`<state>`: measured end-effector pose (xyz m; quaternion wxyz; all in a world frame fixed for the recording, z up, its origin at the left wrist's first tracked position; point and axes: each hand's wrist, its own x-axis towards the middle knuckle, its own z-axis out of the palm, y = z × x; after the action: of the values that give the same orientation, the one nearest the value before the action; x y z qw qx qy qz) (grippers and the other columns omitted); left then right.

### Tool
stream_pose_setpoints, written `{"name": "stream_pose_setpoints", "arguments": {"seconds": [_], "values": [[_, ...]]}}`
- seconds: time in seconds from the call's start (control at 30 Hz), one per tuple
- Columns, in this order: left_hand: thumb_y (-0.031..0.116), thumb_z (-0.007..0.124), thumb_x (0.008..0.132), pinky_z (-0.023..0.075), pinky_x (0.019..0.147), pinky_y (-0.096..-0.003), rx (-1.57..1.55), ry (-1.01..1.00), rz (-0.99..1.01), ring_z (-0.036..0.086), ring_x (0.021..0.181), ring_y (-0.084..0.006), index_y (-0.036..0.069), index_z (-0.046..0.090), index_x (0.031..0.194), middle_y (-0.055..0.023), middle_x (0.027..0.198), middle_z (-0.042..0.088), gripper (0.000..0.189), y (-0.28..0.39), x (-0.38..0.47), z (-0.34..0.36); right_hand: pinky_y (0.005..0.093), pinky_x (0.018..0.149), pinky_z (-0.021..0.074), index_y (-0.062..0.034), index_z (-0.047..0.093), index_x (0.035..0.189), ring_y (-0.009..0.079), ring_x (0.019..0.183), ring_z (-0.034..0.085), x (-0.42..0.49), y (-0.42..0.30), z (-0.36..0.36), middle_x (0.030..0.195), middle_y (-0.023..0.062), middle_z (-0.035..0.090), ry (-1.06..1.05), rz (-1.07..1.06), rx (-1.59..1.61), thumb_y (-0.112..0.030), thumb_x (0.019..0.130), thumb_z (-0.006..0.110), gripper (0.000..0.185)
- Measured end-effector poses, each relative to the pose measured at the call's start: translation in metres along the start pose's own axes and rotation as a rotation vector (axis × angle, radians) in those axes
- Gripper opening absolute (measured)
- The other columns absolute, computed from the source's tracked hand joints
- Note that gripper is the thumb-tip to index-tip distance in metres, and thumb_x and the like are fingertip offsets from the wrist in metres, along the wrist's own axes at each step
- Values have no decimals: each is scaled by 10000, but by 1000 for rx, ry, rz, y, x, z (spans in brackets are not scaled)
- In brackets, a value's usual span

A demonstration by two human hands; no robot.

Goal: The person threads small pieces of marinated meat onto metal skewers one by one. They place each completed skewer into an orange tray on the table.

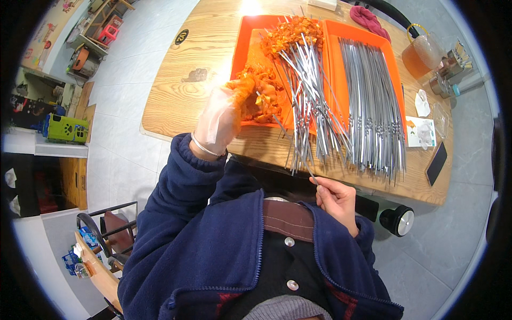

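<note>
My left hand (224, 108) wears a clear plastic glove, its fingers stained orange with sauce. They close on pieces of marinated meat (266, 100) at the near left of an orange tray (250, 30); the fingertips are partly hidden. Between finger and thumb, my bare right hand (338, 199) pinches the near end of a flat metal skewer (296, 149). This skewer slants up and left to the meat by my left hand. Loaded skewers (308, 80) lie in a pile in the same tray, their meat ends (294, 34) at the far side and bare handles towards me.
To the right, a second orange tray (332, 34) holds many bare metal skewers (370, 108), whose ends overhang its near edge. A phone (437, 164), a jug of amber liquid (420, 56), crumpled tissue (422, 103) and a red cloth (370, 23) lie around the wooden table (172, 92).
</note>
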<state>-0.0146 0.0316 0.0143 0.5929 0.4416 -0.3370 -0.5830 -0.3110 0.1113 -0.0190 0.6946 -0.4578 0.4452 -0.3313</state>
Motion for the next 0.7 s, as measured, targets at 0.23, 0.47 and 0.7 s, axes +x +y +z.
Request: {"name": "stream_pose_setpoints", "arguments": {"seconds": [0.23,0.47,0.7], "values": [[179,554,998,556,833,-339,-58,-81,-39,670,945,-221,-56,574,1203,-137,1099,671,312,-31,-3,10,198,574,397,65,648,1193,54,650,504,4,1,4,785,32,626,37,-27,34,36,954,555,258],[-76,522,867,547,817,-320,958,56,307,683,913,-225,-41,657,1083,-122,959,703,257,3,37,-3,172,492,303,28,660,1200,18,554,434,3,-3,-11,698,1,586,156,-18,8,-55,977,571,254],[32,580,816,531,826,-379,1882,-663,654,639,912,-327,43,689,894,-147,881,654,135,5,64,-1,175,480,304,31,661,1191,22,549,439,1,0,-11,689,9,587,172,-31,51,-66,975,585,248]]}}
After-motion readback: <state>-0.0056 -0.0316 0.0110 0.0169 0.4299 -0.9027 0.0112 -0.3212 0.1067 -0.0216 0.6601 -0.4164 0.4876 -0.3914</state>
